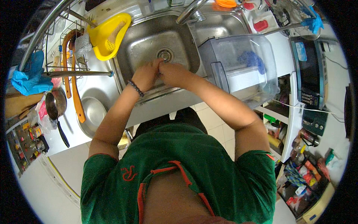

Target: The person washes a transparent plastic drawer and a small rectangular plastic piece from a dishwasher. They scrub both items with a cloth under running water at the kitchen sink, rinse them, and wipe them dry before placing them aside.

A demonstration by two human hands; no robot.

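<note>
Both hands meet over the front part of the steel sink basin (pixel 138 41), just on the near side of the round drain strainer (pixel 165 55). My left hand (pixel 146 75), with a dark beaded bracelet (pixel 136 89) at its wrist, has its fingers drawn together and pointing toward the drain. Against it presses my right hand (pixel 172 74), its fingers curled in and mostly hidden. Whatever lies between the two hands, if anything, is too small or covered to make out. Left of the basin sits a yellow strainer basket (pixel 102 35). To the right stands a large clear plastic bin (pixel 235 46).
The tap (pixel 192 11) reaches in over the back. A second basin (pixel 220 28) lies behind the bin. On the left counter are a metal bowl (pixel 91 115), a small pan (pixel 56 104) and wooden utensils (pixel 77 100) on a wire rack. A microwave (pixel 308 71) stands far right.
</note>
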